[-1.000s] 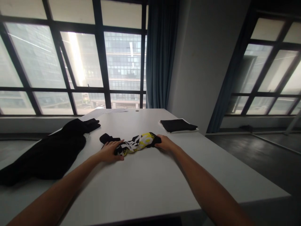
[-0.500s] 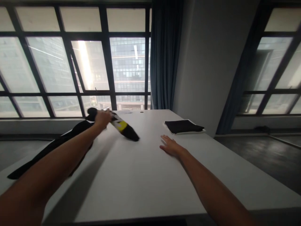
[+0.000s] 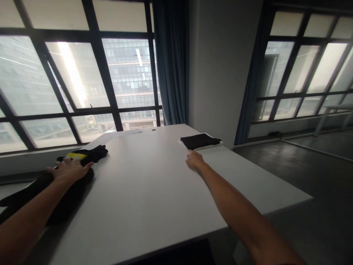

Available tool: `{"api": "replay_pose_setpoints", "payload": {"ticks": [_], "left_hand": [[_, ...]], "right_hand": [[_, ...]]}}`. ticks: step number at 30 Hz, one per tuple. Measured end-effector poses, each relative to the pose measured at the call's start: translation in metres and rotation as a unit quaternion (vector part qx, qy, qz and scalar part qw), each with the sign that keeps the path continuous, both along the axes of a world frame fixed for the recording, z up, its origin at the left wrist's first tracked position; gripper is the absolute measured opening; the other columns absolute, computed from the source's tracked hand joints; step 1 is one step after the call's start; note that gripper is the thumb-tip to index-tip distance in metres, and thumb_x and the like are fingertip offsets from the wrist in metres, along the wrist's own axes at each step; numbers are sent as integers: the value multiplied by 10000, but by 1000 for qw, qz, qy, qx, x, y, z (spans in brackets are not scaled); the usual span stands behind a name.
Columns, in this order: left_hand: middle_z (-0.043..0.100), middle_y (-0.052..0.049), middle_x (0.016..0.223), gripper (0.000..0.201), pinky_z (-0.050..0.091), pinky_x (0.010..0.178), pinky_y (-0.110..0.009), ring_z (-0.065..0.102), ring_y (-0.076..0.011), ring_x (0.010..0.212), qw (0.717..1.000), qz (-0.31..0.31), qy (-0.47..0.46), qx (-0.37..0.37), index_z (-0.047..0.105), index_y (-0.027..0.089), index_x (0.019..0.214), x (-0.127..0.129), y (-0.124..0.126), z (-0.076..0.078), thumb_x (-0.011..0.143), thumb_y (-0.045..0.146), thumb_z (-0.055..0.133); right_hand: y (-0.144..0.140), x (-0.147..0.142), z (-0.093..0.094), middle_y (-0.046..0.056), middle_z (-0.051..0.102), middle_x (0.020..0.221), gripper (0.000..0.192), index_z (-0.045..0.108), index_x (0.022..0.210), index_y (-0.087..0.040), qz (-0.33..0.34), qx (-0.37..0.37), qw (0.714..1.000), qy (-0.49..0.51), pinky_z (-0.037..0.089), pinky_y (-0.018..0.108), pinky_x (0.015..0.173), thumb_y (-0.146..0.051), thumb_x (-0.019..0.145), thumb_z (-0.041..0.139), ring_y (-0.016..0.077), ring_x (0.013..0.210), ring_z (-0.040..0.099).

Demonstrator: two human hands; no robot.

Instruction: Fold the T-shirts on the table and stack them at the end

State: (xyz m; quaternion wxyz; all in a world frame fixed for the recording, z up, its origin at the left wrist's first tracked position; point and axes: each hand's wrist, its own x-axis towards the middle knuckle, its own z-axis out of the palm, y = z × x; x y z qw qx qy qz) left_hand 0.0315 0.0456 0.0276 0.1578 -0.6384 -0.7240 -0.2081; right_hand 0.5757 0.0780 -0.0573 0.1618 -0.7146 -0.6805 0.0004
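Note:
My left hand (image 3: 67,169) lies spread, palm down, on a heap of black clothing (image 3: 68,202) at the table's left side. Under its fingertips is a dark garment with a yellow band (image 3: 76,156); it rests on the heap and is not gripped. On the right, my right hand (image 3: 195,161) has its fingers curled together at the near corner of a folded black cloth (image 3: 200,140). White material shows around that cloth's edges. Whether the fingers pinch its corner is too small to make out.
The white table (image 3: 143,191) stretches toward the window. Thin white sheets (image 3: 118,135) lie at its far left, and a small dark round hole (image 3: 153,129) shows near the far edge. A blue curtain (image 3: 173,66) and a grey pillar (image 3: 220,73) stand behind.
My left hand has set the yellow-banded dark garment down on the heap and let go. My right hand has curled its fingers nearer the folded cloth. The view has turned right.

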Motion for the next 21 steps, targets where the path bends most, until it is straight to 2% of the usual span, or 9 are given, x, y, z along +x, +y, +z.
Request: {"api": "replay_pose_setpoints", "payload": {"ticks": [1, 2, 3, 5, 8, 11, 13, 17, 21], "left_hand": [[572, -284, 1301, 632, 331, 935, -755, 444, -536, 1260, 999, 50, 7, -15, 687, 97, 1076, 16, -1, -3, 817, 642, 497], [533, -267, 1375, 640, 299, 981, -744, 419, -506, 1304, 998, 36, 18, -46, 672, 121, 1156, 34, -3, -6, 842, 636, 459], [505, -228, 1430, 629, 294, 1024, -705, 409, -457, 1338, 997, -20, 31, -74, 650, 159, 1220, 53, -6, -11, 865, 626, 422], [537, -178, 1419, 606, 335, 1061, -604, 467, -388, 1317, 988, -97, 31, -120, 656, 202, 1218, 90, -12, -27, 855, 633, 435], [631, -90, 1323, 479, 356, 1077, -505, 522, -310, 1279, 973, -187, 15, -134, 675, 299, 1174, 128, -17, -58, 861, 599, 471], [652, -71, 1288, 398, 421, 1021, -414, 572, -264, 1219, 966, -221, 1, -133, 680, 324, 1146, 140, -15, -82, 874, 548, 495], [633, -75, 1310, 380, 433, 1003, -410, 573, -254, 1216, 967, -220, 1, -129, 670, 318, 1152, 138, -13, -90, 892, 519, 480], [584, -102, 1357, 388, 426, 999, -453, 528, -270, 1259, 965, -222, 20, -134, 633, 266, 1189, 134, -14, -88, 942, 462, 406], [603, -116, 1308, 390, 435, 970, -455, 541, -286, 1213, 967, -208, 27, -143, 625, 223, 1168, 138, -18, -84, 960, 444, 381]], "right_hand": [[2, 1, 0, 123, 327, 1572, 401, 669, 1227, -161, -12, 3, 1000, -4, 272, 461, 1140, -307, 866, 572, 303, 1397, 351], [4, 3, 1, 135, 289, 1586, 434, 643, 1268, -139, -24, 5, 1000, -8, 271, 460, 1142, -316, 882, 552, 311, 1412, 324], [7, 6, 1, 142, 252, 1599, 454, 623, 1296, -122, -37, 6, 999, -12, 265, 462, 1146, -318, 897, 529, 320, 1426, 294], [15, 12, 0, 135, 189, 1618, 460, 604, 1321, -109, -57, 0, 998, -22, 242, 484, 1153, -301, 922, 479, 335, 1452, 229], [28, 24, -3, 109, 129, 1634, 459, 591, 1339, -123, -65, -30, 996, -46, 218, 527, 1152, -284, 946, 419, 334, 1475, 158], [41, 37, -7, 94, 150, 1632, 456, 580, 1349, -147, -53, -54, 994, -73, 224, 537, 1147, -306, 965, 391, 313, 1484, 137], [49, 44, -8, 93, 216, 1617, 446, 584, 1340, -150, -49, -55, 994, -87, 232, 525, 1151, -320, 970, 401, 306, 1483, 152], [59, 46, -3, 157, 382, 1534, 425, 598, 1306, -88, -35, -14, 996, -85, 284, 437, 1151, -271, 950, 453, 301, 1434, 295], [55, 19, 22, 188, 417, 1500, 430, 596, 1307, -81, 5, 69, 997, 39, 300, 412, 1155, -229, 914, 504, 294, 1353, 433]]}}
